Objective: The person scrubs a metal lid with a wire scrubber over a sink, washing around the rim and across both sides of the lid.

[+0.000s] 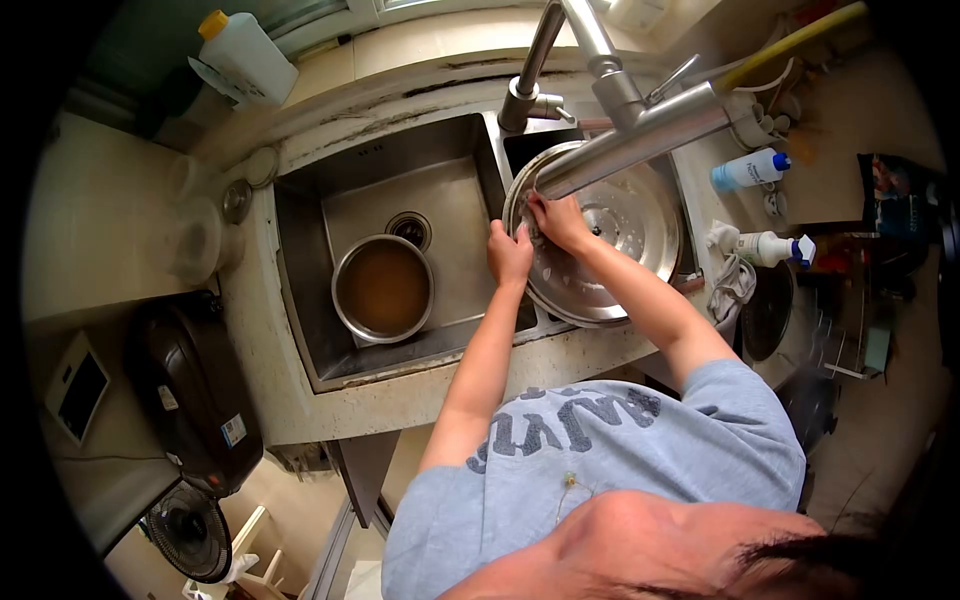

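Observation:
A wide, shiny stainless steel basin sits over the right sink compartment, with wet suds spotting its inside. My left hand is closed on the basin's left rim, thumb up. Just inside that rim, my right hand presses curled fingers to the wall; what they hold, if anything, is hidden. The thick metal faucet spout crosses above the basin and ends close to my right fingers. In the left sink compartment, a round metal pot of cloudy brown liquid stands beside the drain.
A second faucet rises behind the sink divider. On the right counter are a blue-capped bottle, a white spray bottle and a grey rag. A yellow-capped white jug stands on the back left ledge.

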A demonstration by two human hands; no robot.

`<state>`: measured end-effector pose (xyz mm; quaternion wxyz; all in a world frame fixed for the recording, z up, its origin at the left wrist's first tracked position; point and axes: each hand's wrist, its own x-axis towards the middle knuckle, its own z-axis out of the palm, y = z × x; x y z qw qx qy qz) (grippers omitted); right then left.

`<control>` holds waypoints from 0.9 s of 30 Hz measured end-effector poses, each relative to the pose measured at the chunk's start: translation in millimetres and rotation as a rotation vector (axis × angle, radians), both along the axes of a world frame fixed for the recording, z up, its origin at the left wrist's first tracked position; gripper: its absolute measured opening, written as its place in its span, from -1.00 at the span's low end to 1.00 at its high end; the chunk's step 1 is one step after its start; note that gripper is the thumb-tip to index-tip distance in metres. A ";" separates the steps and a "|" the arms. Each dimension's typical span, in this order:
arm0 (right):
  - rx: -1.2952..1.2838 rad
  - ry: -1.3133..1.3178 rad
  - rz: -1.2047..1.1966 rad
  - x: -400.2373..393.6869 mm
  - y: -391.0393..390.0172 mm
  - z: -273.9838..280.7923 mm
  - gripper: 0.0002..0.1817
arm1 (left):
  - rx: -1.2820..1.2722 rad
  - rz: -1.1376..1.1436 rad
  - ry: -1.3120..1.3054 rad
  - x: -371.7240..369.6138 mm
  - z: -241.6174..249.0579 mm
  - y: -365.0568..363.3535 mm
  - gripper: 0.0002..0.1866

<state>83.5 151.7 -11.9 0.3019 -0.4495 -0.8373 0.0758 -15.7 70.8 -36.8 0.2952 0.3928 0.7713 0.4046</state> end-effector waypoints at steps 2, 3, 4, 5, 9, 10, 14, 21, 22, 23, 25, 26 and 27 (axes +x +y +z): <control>-0.151 -0.010 -0.084 36.3 16.7 -11.2 -0.93 | 0.005 -0.016 0.007 1.1 0.1 -5.0 -0.67; -0.267 -0.065 -0.244 54.6 45.5 -25.9 -0.94 | -0.011 -0.007 0.002 1.2 6.1 -2.9 -0.67; -0.253 0.146 -0.408 53.9 55.8 -25.5 -0.95 | -0.027 0.003 -0.001 1.1 9.1 -2.5 -0.67; -0.253 0.148 -0.409 46.1 52.8 -31.5 -0.95 | -0.027 0.002 0.001 1.7 8.5 -2.2 -0.67; -0.382 0.063 0.090 -10.3 -16.9 9.4 -0.95 | -0.035 0.125 0.002 10.6 6.7 -2.3 -0.65; -0.246 0.063 0.180 -5.0 -35.0 19.7 -0.92 | -0.032 0.157 0.010 10.9 5.0 -6.8 -0.64; -0.235 -0.074 0.072 59.2 -49.3 23.2 -0.92 | 0.112 0.206 -0.073 11.5 -1.2 -13.4 -0.60; -0.202 -0.107 0.123 54.7 -76.2 42.6 -0.69 | 0.155 0.022 -0.336 -20.2 -14.3 19.8 -0.60; -0.192 -0.130 0.226 52.1 -79.4 39.1 -0.69 | 0.129 -0.063 -0.293 -22.5 1.9 19.8 -0.63; -0.182 -0.153 0.329 49.8 -81.2 35.2 -0.70 | 0.128 -0.063 -0.291 -20.8 -4.6 18.4 -0.63; -0.145 -0.183 0.393 45.0 -58.5 22.1 -0.79 | 0.230 -0.040 -0.262 -17.3 -29.7 15.9 -0.64; -0.082 -0.185 0.230 43.0 -36.8 13.5 -0.84 | 0.228 -0.040 -0.258 -14.8 -38.9 15.2 -0.64; -0.023 -0.186 0.065 40.7 -20.4 7.5 -0.89 | 0.274 0.006 -0.233 -10.9 -47.2 12.7 -0.64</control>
